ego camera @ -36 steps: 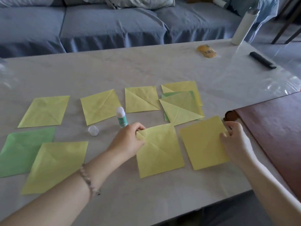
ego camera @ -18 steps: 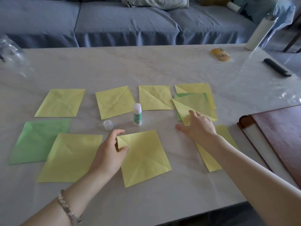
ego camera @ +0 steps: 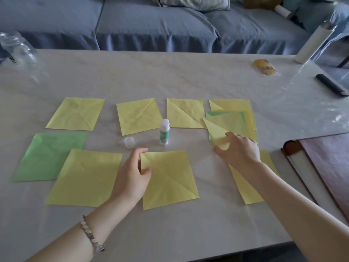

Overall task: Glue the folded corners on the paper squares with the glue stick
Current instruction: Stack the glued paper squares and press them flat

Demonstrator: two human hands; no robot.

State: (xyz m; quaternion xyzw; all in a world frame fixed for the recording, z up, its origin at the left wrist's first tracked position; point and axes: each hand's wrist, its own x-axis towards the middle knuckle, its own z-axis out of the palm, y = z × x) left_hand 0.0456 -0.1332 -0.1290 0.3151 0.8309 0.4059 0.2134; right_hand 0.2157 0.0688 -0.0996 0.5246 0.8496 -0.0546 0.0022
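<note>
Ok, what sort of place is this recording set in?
Most likely a home living room: a blue-grey sofa with a cushion runs behind a pale table spread with paper squares and a glue stick.

No legible text anywhere

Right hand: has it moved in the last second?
Yes. The right hand moved away from the brown folder, toward the glue stick, onto the paper stack.

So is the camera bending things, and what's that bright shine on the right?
Head view: the wide lens likely tilts the white roll near the corner; light glares off the clear plastic film on the table; the paper squares look sharp, with soft shadows.
</note>
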